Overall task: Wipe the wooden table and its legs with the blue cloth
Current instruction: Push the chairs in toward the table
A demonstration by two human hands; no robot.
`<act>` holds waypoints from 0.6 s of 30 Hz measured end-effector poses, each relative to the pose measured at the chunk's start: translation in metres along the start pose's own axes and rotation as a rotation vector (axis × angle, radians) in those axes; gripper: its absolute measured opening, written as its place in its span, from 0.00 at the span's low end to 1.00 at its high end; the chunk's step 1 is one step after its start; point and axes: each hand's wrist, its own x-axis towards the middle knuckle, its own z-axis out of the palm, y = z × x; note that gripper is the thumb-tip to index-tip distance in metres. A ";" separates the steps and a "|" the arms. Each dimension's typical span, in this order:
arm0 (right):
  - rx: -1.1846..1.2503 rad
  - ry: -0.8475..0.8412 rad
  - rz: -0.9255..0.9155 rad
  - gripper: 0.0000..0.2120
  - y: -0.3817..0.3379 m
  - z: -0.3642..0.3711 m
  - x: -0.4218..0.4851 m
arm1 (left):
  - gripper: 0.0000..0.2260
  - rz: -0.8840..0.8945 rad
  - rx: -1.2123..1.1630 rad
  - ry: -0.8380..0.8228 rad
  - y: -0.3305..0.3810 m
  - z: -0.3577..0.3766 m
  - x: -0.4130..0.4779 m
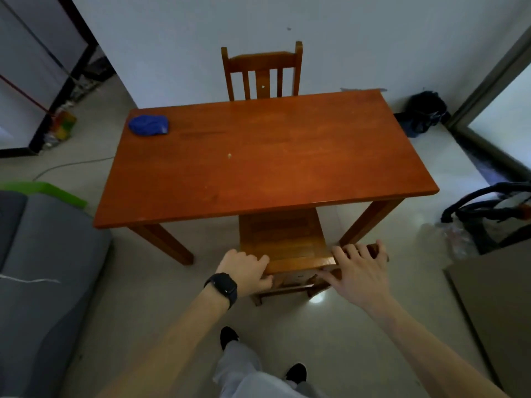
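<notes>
Blue cloth (148,125) bunched on wooden table (273,162); hands (247,272) (357,271) grip chair (283,237).

A black rectangular smartwatch on a black band (222,287) circles the wrist of the left hand (247,271). Both forearms are bare to the frame's edge. Loose light grey trousers (244,366) cover the legs, above black low shoes (228,336) with rounded toes.
</notes>
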 end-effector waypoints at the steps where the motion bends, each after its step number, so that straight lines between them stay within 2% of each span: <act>1: -0.012 0.001 0.010 0.33 -0.002 0.000 0.003 | 0.20 -0.005 -0.009 -0.011 0.003 -0.002 0.003; 6: -0.108 -0.106 -0.021 0.34 -0.013 -0.014 0.027 | 0.26 0.009 0.017 -0.043 -0.006 -0.003 0.018; 12: -0.065 -0.067 -0.097 0.33 -0.022 -0.023 0.076 | 0.27 -0.030 0.054 -0.038 -0.043 -0.018 0.041; 18: -0.043 -0.036 -0.073 0.36 -0.015 -0.033 0.129 | 0.25 -0.012 0.075 0.006 -0.069 -0.038 0.081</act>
